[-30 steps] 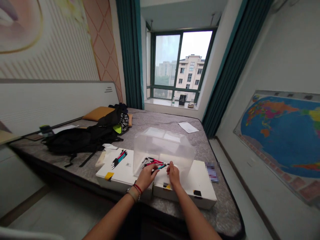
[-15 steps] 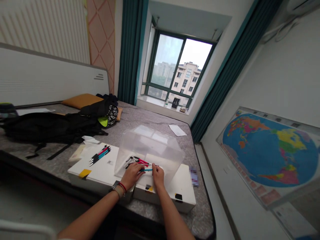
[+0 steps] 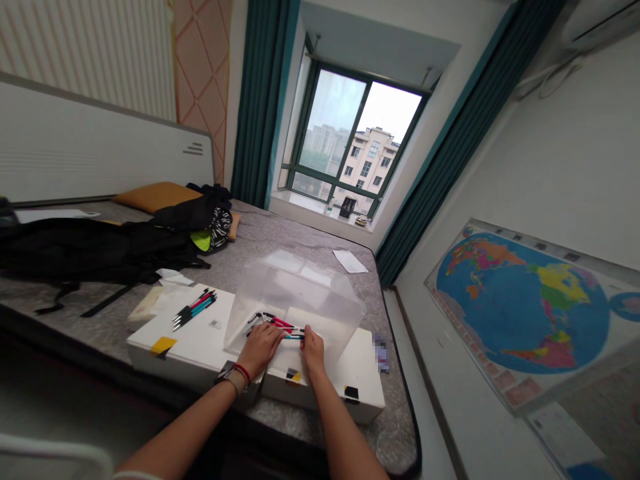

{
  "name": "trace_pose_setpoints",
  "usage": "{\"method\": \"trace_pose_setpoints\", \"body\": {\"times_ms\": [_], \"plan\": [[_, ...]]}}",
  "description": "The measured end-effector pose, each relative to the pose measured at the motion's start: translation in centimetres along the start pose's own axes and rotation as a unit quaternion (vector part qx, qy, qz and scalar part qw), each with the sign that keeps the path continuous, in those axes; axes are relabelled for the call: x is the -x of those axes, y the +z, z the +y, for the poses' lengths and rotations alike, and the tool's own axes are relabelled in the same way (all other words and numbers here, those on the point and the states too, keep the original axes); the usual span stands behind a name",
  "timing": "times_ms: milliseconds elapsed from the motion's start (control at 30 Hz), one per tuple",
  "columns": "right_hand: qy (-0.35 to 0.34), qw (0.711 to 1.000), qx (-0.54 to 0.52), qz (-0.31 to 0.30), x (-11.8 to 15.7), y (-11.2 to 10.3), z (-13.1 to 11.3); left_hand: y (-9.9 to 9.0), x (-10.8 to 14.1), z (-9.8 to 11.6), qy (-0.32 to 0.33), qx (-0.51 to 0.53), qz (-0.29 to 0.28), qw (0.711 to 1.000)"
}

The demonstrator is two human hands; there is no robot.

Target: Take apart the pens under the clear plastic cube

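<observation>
A blue pen (image 3: 293, 337) lies crosswise between my two hands. My left hand (image 3: 263, 344) is closed around its left end, and a red cord and a band circle that wrist. At the pen's right end, my right hand (image 3: 313, 345) pinches with thumb and fingers. Behind the hands stands a clear plastic box (image 3: 305, 293), its open side facing me. Inside it lie red pens (image 3: 280, 323) and several black-and-white pen parts, partly hidden by my left hand. On the white carton (image 3: 173, 333) to the left, a row of red, black and blue pens (image 3: 195, 309) lies side by side.
A second white carton (image 3: 370, 393) supports the box's right side. Beyond the left carton are a crumpled tissue (image 3: 173, 277), a black backpack (image 3: 110, 250) and an orange cushion (image 3: 157, 196). A white paper (image 3: 351, 261) lies on the bare mattress (image 3: 270, 230) near the window.
The view has shifted slightly. Both hands stay at the blue pen inside the mouth of the box, with small finger movements. The row of pens on the left carton is unchanged.
</observation>
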State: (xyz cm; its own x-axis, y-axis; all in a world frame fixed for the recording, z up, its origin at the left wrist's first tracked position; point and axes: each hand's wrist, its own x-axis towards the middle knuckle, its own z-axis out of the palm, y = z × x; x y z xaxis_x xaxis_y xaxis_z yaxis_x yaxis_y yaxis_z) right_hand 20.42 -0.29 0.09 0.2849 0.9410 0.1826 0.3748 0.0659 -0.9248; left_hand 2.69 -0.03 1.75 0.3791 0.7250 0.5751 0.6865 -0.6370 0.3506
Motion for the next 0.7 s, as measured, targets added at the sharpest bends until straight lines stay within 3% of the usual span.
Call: {"method": "trace_pose_setpoints", "body": {"times_ms": [333, 700], "plan": [[0.01, 0.999, -0.028, 0.021, 0.17, -0.2, -0.12, 0.26, 0.27, 0.0, 0.006, -0.024, -0.006, 1.0], [0.017, 0.999, 0.031, 0.034, 0.22, -0.18, -0.13, 0.08, 0.05, 0.51, 0.008, -0.051, -0.009, 0.999]]}}
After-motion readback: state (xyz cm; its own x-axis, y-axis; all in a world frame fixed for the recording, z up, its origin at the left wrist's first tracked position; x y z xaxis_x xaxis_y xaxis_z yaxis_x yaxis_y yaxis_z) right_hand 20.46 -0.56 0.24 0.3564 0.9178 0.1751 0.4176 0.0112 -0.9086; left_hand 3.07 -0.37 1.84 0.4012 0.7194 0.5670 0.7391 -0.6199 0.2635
